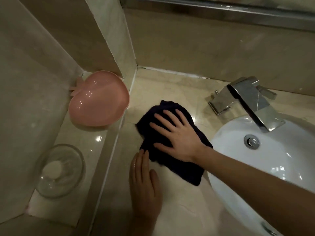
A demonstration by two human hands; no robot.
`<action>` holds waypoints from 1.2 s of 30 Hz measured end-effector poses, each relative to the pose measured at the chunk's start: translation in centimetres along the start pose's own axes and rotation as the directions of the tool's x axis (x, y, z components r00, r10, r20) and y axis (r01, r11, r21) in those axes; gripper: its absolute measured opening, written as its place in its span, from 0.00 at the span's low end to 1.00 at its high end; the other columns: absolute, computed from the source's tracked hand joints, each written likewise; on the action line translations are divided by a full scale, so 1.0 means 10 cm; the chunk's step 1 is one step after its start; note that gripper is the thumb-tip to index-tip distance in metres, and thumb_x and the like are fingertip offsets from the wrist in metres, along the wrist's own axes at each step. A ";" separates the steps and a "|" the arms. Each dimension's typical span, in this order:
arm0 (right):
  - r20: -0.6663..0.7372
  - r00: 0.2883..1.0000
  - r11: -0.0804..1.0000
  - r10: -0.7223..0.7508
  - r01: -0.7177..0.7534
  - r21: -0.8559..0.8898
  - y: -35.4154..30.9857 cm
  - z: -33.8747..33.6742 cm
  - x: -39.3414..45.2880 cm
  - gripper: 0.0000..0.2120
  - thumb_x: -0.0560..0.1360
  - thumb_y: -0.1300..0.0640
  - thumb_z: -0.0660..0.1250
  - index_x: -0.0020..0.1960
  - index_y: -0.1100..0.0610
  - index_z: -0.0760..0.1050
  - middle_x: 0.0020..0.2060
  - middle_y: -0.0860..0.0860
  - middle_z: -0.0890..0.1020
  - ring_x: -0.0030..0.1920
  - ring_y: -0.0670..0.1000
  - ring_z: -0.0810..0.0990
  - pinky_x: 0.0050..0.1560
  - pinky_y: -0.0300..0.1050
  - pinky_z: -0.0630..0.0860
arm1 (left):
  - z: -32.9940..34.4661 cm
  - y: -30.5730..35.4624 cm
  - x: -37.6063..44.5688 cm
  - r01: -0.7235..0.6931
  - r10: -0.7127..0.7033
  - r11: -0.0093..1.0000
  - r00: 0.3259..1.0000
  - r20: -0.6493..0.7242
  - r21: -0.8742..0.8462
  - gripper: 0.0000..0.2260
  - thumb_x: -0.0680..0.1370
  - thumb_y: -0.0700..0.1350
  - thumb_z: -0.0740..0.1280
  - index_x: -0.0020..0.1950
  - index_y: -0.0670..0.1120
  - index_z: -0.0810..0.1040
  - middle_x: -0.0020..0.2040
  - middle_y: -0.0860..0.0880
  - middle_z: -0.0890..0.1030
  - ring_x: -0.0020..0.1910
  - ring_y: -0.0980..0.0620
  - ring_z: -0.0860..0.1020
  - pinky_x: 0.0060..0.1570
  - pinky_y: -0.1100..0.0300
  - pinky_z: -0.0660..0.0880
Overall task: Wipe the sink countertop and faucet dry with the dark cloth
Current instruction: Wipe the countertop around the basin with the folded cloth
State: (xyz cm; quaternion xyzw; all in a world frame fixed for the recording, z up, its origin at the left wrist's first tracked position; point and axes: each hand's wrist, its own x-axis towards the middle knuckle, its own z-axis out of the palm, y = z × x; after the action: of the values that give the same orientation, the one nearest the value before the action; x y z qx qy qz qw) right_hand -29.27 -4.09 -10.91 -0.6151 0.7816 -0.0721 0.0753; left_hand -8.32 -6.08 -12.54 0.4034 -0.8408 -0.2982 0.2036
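The dark cloth (177, 169) lies spread on the beige marble countertop (170, 86), left of the white sink basin (279, 169). My right hand (177, 133) presses flat on the cloth with fingers straight and spread. My left hand (144, 183) rests flat on the countertop just below the cloth, its fingertips touching the cloth's lower left edge. The chrome faucet (247, 101) stands behind the basin, its spout reaching over the bowl, apart from both hands.
A pink apple-shaped dish (98, 99) sits on a lower ledge at the left, against the wall corner. A clear glass dish (59, 171) holding a pale soap bar stands nearer on that ledge. Tiled walls enclose the back and left. The drain (252, 142) shows in the basin.
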 end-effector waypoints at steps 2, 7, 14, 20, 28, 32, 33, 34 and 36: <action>0.042 0.998 0.999 0.037 -0.037 -0.006 0.19 0.06 0.17 0.32 0.79 0.31 0.53 0.79 0.43 0.58 0.80 0.48 0.58 0.80 0.56 0.52 0.78 0.61 0.46 | 0.03 0.04 0.06 0.014 -0.014 1.000 1.000 0.000 0.001 0.21 0.84 0.44 0.54 0.76 0.42 0.67 0.76 0.47 0.69 0.76 0.47 0.66 0.71 0.46 0.67; -0.015 0.879 0.879 0.477 -0.477 0.007 0.72 -0.13 0.38 0.32 0.80 0.32 0.46 0.81 0.44 0.52 0.81 0.51 0.55 0.80 0.56 0.49 0.79 0.58 0.44 | 0.00 0.05 0.05 0.016 -0.016 0.999 1.000 0.000 -0.040 0.20 0.83 0.41 0.54 0.75 0.39 0.69 0.74 0.45 0.70 0.75 0.46 0.68 0.72 0.48 0.68; 0.024 0.899 0.897 0.437 -0.437 0.065 -0.65 0.14 -0.71 0.31 0.82 0.43 0.53 0.80 0.57 0.57 0.80 0.56 0.53 0.81 0.57 0.49 0.78 0.59 0.51 | 0.01 0.06 0.07 0.051 -0.052 0.998 0.998 -0.027 -0.045 0.20 0.84 0.47 0.52 0.74 0.42 0.67 0.74 0.45 0.69 0.72 0.42 0.70 0.66 0.42 0.72; 0.058 0.901 0.901 0.429 -0.432 0.048 -0.52 0.11 -0.40 0.34 0.79 0.35 0.53 0.81 0.46 0.54 0.81 0.56 0.53 0.80 0.61 0.49 0.77 0.66 0.48 | 0.03 0.05 0.09 0.070 -0.078 0.993 0.993 -0.088 -0.094 0.21 0.84 0.49 0.53 0.75 0.43 0.68 0.72 0.43 0.70 0.69 0.41 0.73 0.65 0.45 0.72; 0.007 0.653 0.651 0.758 -0.757 0.057 0.66 -0.15 0.89 0.35 0.78 0.32 0.46 0.81 0.47 0.51 0.79 0.62 0.52 0.79 0.65 0.47 0.77 0.66 0.43 | 0.05 0.08 0.08 0.056 -0.065 0.994 0.994 -0.091 -0.099 0.20 0.81 0.41 0.56 0.73 0.40 0.71 0.72 0.45 0.71 0.70 0.44 0.72 0.67 0.49 0.71; -0.093 0.797 0.802 0.597 -0.594 0.058 -0.03 0.04 0.51 0.33 0.79 0.35 0.50 0.80 0.49 0.57 0.79 0.61 0.55 0.79 0.64 0.51 0.76 0.66 0.47 | 0.00 0.09 0.08 0.083 -0.090 0.991 0.994 -0.059 -0.105 0.21 0.83 0.45 0.55 0.75 0.44 0.68 0.75 0.48 0.69 0.73 0.47 0.70 0.68 0.47 0.70; -0.086 0.855 0.859 0.511 -0.507 0.070 -0.32 0.11 0.32 0.33 0.79 0.36 0.52 0.80 0.49 0.57 0.79 0.61 0.56 0.79 0.64 0.51 0.76 0.67 0.47 | -0.02 0.09 0.10 0.094 -0.102 0.989 0.992 -0.067 -0.114 0.21 0.83 0.46 0.55 0.76 0.45 0.67 0.75 0.47 0.68 0.73 0.46 0.69 0.68 0.45 0.70; -0.070 0.909 0.911 0.411 -0.407 0.063 -0.60 0.19 0.12 0.32 0.79 0.38 0.54 0.80 0.49 0.58 0.79 0.61 0.56 0.79 0.65 0.50 0.76 0.67 0.47 | -0.04 0.09 0.11 0.104 -0.115 0.987 0.990 -0.080 -0.120 0.21 0.84 0.48 0.55 0.76 0.44 0.67 0.75 0.46 0.68 0.73 0.46 0.69 0.68 0.45 0.70; -0.028 0.972 0.972 0.233 -0.234 -0.021 -1.04 0.37 -0.23 0.34 0.76 0.43 0.60 0.80 0.48 0.58 0.78 0.62 0.58 0.78 0.66 0.51 0.75 0.69 0.49 | -0.12 0.06 0.06 0.066 -0.076 0.994 0.991 -0.114 -0.089 0.21 0.84 0.49 0.54 0.75 0.42 0.66 0.75 0.44 0.67 0.74 0.44 0.68 0.70 0.45 0.69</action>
State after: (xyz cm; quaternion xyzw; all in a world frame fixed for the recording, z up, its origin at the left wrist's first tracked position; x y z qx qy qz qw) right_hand -18.14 -4.39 -12.29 -0.5188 0.8501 -0.0612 0.0661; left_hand -8.33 -6.68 -11.14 0.4408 -0.7990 -0.3167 0.2589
